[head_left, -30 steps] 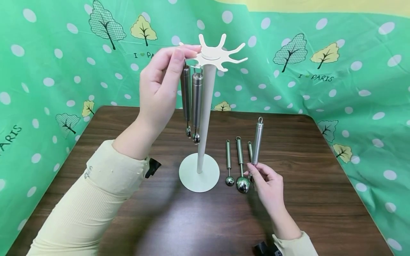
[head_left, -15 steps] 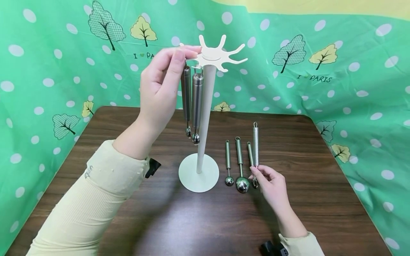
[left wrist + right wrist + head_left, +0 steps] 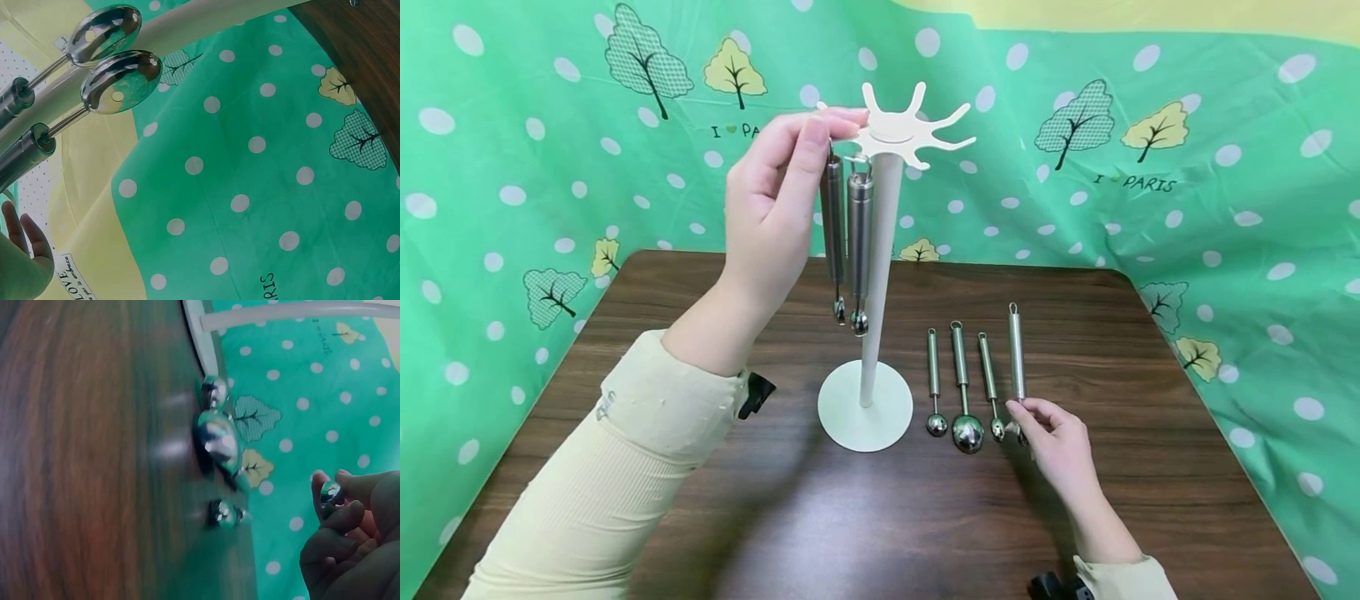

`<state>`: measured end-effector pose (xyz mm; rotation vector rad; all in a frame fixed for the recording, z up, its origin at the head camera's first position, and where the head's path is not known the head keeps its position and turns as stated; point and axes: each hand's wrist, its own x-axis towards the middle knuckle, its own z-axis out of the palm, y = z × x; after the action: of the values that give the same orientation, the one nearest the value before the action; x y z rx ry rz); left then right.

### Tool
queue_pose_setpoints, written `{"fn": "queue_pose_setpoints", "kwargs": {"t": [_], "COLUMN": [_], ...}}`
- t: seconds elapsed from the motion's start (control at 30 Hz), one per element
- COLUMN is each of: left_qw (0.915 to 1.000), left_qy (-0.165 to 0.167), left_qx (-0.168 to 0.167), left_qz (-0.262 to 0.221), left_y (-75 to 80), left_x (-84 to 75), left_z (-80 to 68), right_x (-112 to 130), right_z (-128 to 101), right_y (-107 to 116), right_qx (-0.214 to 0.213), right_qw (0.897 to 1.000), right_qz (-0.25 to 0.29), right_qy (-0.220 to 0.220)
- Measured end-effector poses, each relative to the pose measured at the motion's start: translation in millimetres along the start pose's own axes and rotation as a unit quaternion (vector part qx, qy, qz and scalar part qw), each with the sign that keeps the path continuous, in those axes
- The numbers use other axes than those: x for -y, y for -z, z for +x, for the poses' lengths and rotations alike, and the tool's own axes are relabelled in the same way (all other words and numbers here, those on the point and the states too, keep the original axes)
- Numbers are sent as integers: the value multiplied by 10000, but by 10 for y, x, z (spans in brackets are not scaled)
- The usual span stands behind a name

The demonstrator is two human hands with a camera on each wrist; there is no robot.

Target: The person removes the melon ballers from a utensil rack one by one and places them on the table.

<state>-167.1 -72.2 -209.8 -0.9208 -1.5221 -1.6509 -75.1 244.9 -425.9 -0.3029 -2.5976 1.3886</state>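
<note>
My left hand point(image 3: 771, 192) is at the top of a white stand point(image 3: 880, 275), its thumb and fingers pinching one of the prongs. Two steel melon ballers point(image 3: 861, 229) hang bowl-down just below those fingers. In the left wrist view their shiny bowls point(image 3: 122, 81) show side by side. Low on the right, my right hand point(image 3: 1060, 446) pinches another melon baller point(image 3: 1017, 350) near its neck, handle pointing away. The bowl point(image 3: 331, 492) shows between the fingers in the right wrist view. Left of it lie three more: a small one point(image 3: 934, 367), a larger one point(image 3: 967, 433) and a small one point(image 3: 988, 371).
The round base point(image 3: 865, 429) of the stand rests on a dark wooden table point(image 3: 880, 533). Several bare prongs point(image 3: 955, 117) fan out at its top. A green dotted cloth point(image 3: 1045, 217) hangs behind and beside the table.
My right hand has moved right and nearer with its melon baller, which now stands apart from the three lying ones. The left hand keeps its place at the stand.
</note>
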Motion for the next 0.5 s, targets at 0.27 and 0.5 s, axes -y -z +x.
{"fn": "queue_pose_setpoints", "kwargs": {"t": [0.27,0.5], "left_qw": [9995,9986], "left_qy": [277,413], "left_qx": [-80,-121], "left_qz": [-152,-320], "left_y": [-1,-14], "left_x": [-32,-46], "left_z": [10,21], "right_x": [-171,-302], "right_z": [107,166], "right_y": [86,136], "right_qx": [234,527], "right_qw": [9958,9892], "right_qz": [-859,-1291], "right_qy": [-221,-451]}}
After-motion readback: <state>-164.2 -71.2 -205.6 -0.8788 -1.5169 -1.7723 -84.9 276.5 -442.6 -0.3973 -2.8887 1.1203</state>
